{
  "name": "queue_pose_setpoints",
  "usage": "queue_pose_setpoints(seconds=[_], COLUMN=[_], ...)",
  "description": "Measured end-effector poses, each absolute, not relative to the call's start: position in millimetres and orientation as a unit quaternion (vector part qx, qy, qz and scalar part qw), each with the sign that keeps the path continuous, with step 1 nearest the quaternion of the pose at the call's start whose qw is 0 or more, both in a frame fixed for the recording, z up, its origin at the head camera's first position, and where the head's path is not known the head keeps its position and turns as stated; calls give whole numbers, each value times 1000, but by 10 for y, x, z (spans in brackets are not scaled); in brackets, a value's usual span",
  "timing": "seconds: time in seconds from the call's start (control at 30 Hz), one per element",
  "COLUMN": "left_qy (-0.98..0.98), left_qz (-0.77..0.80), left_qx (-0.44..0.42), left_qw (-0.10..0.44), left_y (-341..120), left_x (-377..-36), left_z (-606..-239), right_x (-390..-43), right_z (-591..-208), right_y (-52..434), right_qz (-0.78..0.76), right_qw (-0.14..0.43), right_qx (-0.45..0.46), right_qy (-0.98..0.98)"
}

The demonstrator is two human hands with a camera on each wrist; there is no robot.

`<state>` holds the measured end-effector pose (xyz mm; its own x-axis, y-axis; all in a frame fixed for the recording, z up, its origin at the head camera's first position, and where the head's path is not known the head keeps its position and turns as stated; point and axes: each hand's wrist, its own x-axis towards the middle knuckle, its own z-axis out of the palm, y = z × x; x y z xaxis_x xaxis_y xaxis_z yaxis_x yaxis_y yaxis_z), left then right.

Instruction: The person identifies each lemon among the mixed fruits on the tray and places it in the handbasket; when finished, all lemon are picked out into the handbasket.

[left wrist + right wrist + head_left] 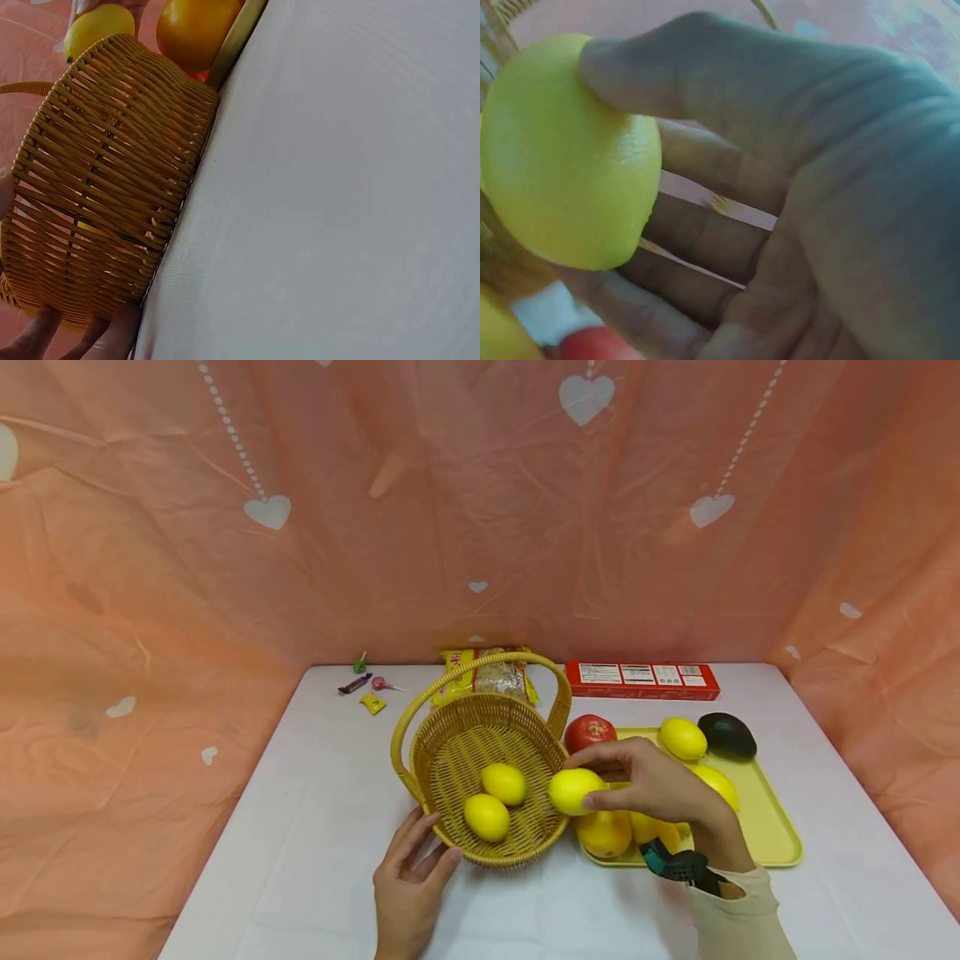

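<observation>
My right hand [652, 781] pinches a lemon [576, 791] between thumb and fingers at the right rim of the wicker basket [450, 743]. Seen from the right wrist, the thumb presses one side of that lemon [570, 157] and the fingers reach behind it. Inside the basket lie two lemons, a front lemon [487, 817] and a back lemon [503, 784]. My left hand [412, 877] holds the basket at its front left, thumb near the rim and fingers on the outer wall. In the left wrist view, the woven wall [112, 172] hides most of the basket's inside.
Right of the basket, a yellow tray [776, 839] holds orange-yellow fruit [603, 833], lemons [683, 738] and an avocado [727, 736]. A pomegranate [589, 732] is beside it. Behind are a food bag [498, 678] and a red box [641, 682]. Candies [355, 684] lie back left.
</observation>
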<state>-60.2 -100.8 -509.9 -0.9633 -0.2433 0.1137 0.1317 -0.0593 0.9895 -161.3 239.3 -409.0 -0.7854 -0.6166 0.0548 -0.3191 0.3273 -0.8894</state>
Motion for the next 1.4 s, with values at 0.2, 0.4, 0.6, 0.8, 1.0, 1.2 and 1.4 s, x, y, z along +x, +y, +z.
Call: queue_pose_setpoints(seconds=[0.2,0.4,0.6,0.8,1.0,1.2,1.4], left_qy=[-672,-671,-673,-678,-677,-673,-674], left_qz=[-727,-729,-726,-723,-724,-727,-727], left_qx=[51,49,49,43,41,36,27], left_qw=[128,130,130,127,123,129,133], left_y=[-999,-997,-1009,-1020,-1018,-1017,-1027], left_x=[-587,-594,-579,-597,-595,-586,-605], left_z=[-5092,-5074,-5084,-5096,-5105,-5115,-5142], right_x=[-1595,-1528,-1461,-1457,-1459,-1297,-1001], right_z=[-4152,-4235,-4292,-4219,-4265,-4438,-4466], right_y=[1996,1629,1342,1414,1879,2620,3321], right_qz=[-487,-430,-423,-464,-551,-578,-585], right_qw=[206,178,158,140,142,76,-1], right_qx=[-332,-343,-345,-342,-306,-255,-156], right_qy=[781,816,822,805,763,771,796])
